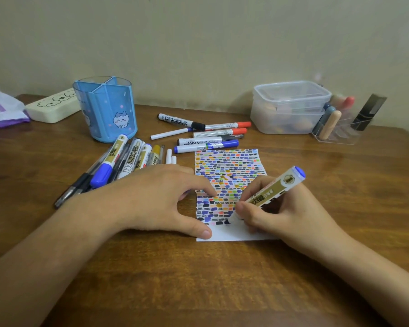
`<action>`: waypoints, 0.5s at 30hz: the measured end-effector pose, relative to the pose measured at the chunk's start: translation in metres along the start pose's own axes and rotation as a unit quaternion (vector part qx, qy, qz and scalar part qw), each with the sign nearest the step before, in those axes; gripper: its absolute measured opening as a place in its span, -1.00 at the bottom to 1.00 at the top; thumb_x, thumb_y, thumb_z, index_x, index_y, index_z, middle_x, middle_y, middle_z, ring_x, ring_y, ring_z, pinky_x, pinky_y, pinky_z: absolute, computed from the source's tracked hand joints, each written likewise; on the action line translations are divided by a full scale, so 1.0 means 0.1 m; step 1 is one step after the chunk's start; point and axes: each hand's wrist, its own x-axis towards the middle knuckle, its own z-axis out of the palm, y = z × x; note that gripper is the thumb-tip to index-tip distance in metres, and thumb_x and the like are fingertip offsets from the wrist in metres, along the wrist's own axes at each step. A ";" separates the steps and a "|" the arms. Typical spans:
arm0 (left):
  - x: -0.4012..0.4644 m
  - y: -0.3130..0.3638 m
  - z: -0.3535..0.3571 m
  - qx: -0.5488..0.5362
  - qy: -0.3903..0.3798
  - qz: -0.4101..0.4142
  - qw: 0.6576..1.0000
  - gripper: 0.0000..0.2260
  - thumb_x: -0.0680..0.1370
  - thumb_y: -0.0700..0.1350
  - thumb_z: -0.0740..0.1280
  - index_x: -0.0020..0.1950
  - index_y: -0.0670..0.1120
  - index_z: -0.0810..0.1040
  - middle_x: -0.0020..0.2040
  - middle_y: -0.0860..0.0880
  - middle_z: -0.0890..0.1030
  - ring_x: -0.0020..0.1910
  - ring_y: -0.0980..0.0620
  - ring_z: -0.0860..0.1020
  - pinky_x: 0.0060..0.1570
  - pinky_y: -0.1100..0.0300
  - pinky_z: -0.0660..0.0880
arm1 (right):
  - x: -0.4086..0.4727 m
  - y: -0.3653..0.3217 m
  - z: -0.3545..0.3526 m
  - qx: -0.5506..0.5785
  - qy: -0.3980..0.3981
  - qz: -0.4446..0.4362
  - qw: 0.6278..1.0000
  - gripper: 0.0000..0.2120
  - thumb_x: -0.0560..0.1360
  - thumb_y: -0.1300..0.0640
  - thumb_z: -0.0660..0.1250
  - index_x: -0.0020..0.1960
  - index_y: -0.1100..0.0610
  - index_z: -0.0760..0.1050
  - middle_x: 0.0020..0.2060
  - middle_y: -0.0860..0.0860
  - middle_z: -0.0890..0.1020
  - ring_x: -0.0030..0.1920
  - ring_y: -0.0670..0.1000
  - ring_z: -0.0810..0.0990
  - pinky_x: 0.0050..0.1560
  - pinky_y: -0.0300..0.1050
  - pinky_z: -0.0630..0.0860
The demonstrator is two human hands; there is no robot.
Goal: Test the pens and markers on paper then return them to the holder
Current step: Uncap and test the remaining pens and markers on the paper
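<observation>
A sheet of paper (229, 166) covered in small coloured marks lies on the wooden table. My right hand (276, 213) grips a gold-and-white marker with a blue end (279, 187), its tip touching the paper's lower white strip. My left hand (156, 199) presses the paper's left edge with fingertips and thumb. The blue pen holder (106, 109) stands empty at the back left. A pile of pens and markers (118, 161) lies left of the paper. Another group of markers (206, 133) lies behind the paper.
A cream case (54, 107) and a purple-and-white packet (3, 112) sit at the far left. Stacked clear plastic boxes (291, 107) and a clear organiser with several items (335, 123) stand at the back right, near the wall.
</observation>
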 end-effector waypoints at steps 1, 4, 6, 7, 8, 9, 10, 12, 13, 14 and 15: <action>0.00 0.00 0.00 0.001 0.000 0.000 1.000 -0.40 0.31 0.51 0.30 0.31 0.42 0.33 -0.16 0.27 0.39 -0.07 0.33 0.38 -0.13 0.25 0.32 | 0.00 0.00 0.00 -0.010 0.004 0.002 1.000 -0.87 0.44 -0.01 0.51 -0.18 0.01 0.60 -0.34 0.02 0.68 -0.33 0.00 0.64 -0.20 0.10 0.59; 0.00 0.00 0.00 -0.001 -0.003 0.003 1.000 -0.38 0.30 0.52 0.29 0.33 0.43 0.32 -0.14 0.38 0.37 -0.07 0.36 0.37 -0.14 0.25 0.31 | 0.01 0.01 -0.01 -0.025 0.015 0.009 1.000 -0.84 0.42 -0.04 0.48 -0.20 0.02 0.59 -0.35 0.00 0.68 -0.34 -0.02 0.64 -0.20 0.09 0.60; 0.00 0.00 -0.01 -0.004 -0.006 0.002 1.000 -0.38 0.29 0.53 0.29 0.32 0.44 0.31 -0.14 0.42 0.36 -0.08 0.37 0.37 -0.14 0.24 0.32 | 0.01 0.01 -0.01 -0.002 0.013 0.006 1.000 -0.84 0.45 -0.02 0.49 -0.19 0.05 0.59 -0.36 0.00 0.68 -0.34 -0.02 0.65 -0.20 0.06 0.60; 0.00 0.00 -0.01 -0.005 -0.007 0.001 1.000 -0.38 0.29 0.53 0.29 0.32 0.44 0.31 -0.15 0.39 0.36 -0.08 0.36 0.37 -0.14 0.24 0.32 | 0.00 0.00 -0.01 0.013 0.008 0.006 1.000 -0.84 0.47 0.01 0.50 -0.19 0.06 0.60 -0.35 0.00 0.68 -0.35 -0.02 0.66 -0.20 0.04 0.60; 0.00 0.01 -0.01 -0.005 -0.008 -0.001 1.000 -0.38 0.29 0.53 0.28 0.32 0.44 0.31 -0.15 0.35 0.37 -0.07 0.36 0.37 -0.14 0.24 0.32 | 0.00 -0.01 0.00 0.020 0.004 0.006 1.000 -0.85 0.47 0.02 0.49 -0.19 0.06 0.60 -0.35 0.00 0.69 -0.35 -0.02 0.66 -0.21 0.01 0.61; 0.00 0.01 -0.01 -0.004 -0.007 -0.002 1.000 -0.38 0.29 0.52 0.28 0.33 0.44 0.31 -0.16 0.31 0.38 -0.07 0.35 0.37 -0.13 0.24 0.32 | 0.00 -0.01 0.00 0.019 0.000 0.006 1.000 -0.86 0.45 0.01 0.49 -0.19 0.06 0.60 -0.34 0.00 0.69 -0.35 -0.02 0.67 -0.21 0.00 0.61; 0.00 0.01 -0.01 -0.003 -0.006 -0.001 1.000 -0.38 0.30 0.52 0.29 0.33 0.43 0.31 -0.16 0.29 0.38 -0.08 0.34 0.38 -0.13 0.24 0.33 | 0.00 -0.02 0.00 0.010 0.000 0.006 1.000 -0.86 0.44 0.00 0.48 -0.19 0.05 0.61 -0.34 -0.01 0.69 -0.34 -0.03 0.67 -0.20 0.02 0.62; 0.00 0.01 -0.01 -0.003 -0.005 -0.001 1.000 -0.38 0.30 0.52 0.29 0.33 0.43 0.32 -0.17 0.30 0.37 -0.08 0.35 0.38 -0.14 0.25 0.31 | 0.00 -0.01 -0.01 -0.009 0.003 0.009 1.000 -0.87 0.43 0.00 0.48 -0.20 0.04 0.61 -0.34 -0.01 0.70 -0.34 -0.03 0.67 -0.17 0.09 0.64; 0.00 0.01 -0.01 -0.004 -0.005 -0.001 1.000 -0.39 0.30 0.51 0.29 0.32 0.44 0.32 -0.17 0.31 0.37 -0.08 0.36 0.37 -0.14 0.25 0.31 | 0.01 0.00 -0.01 -0.017 0.006 0.010 1.000 -0.87 0.44 0.01 0.48 -0.19 0.03 0.60 -0.34 -0.01 0.69 -0.33 -0.02 0.67 -0.17 0.12 0.64; 0.00 0.01 -0.01 -0.004 -0.007 -0.001 1.000 -0.39 0.30 0.51 0.30 0.32 0.44 0.31 -0.17 0.31 0.37 -0.08 0.36 0.37 -0.15 0.26 0.31 | 0.01 0.01 -0.02 -0.021 0.009 0.011 1.000 -0.88 0.44 0.01 0.48 -0.19 0.02 0.60 -0.35 -0.01 0.69 -0.33 -0.01 0.67 -0.16 0.13 0.64; 0.00 0.01 -0.01 -0.005 -0.008 -0.002 1.000 -0.39 0.30 0.51 0.30 0.32 0.44 0.31 -0.17 0.31 0.37 -0.08 0.35 0.38 -0.14 0.25 0.31 | 0.01 0.02 -0.02 -0.016 0.011 0.011 1.000 -0.89 0.45 0.03 0.48 -0.19 0.02 0.60 -0.35 -0.01 0.69 -0.32 0.00 0.67 -0.16 0.13 0.64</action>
